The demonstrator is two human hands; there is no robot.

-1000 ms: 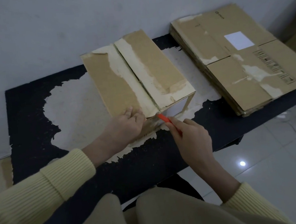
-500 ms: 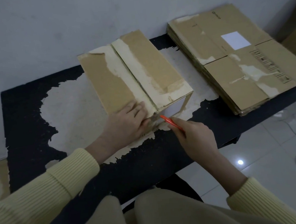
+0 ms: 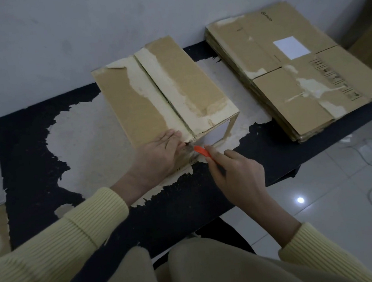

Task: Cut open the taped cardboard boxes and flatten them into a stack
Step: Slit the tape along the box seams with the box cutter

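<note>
A brown cardboard box (image 3: 135, 104) with torn pale tape strips stands on the black table (image 3: 24, 144), its two top flaps meeting at a centre seam. My left hand (image 3: 159, 155) lies flat on the near left flap with straight fingers. My right hand (image 3: 236, 174) grips an orange cutter (image 3: 201, 151), whose tip sits at the near end of the seam, close to my left fingertips. A stack of flattened boxes (image 3: 293, 83) lies on the right side of the table.
The tabletop has a large worn pale patch (image 3: 84, 147) around the box. A grey wall stands right behind the table. White tiled floor (image 3: 338, 205) with a thin cable lies to the right. My knees are under the near table edge.
My left hand has flattened from curled fingers at the box edge to a straight palm on the flap. The cutter tip stays at the near end of the seam.
</note>
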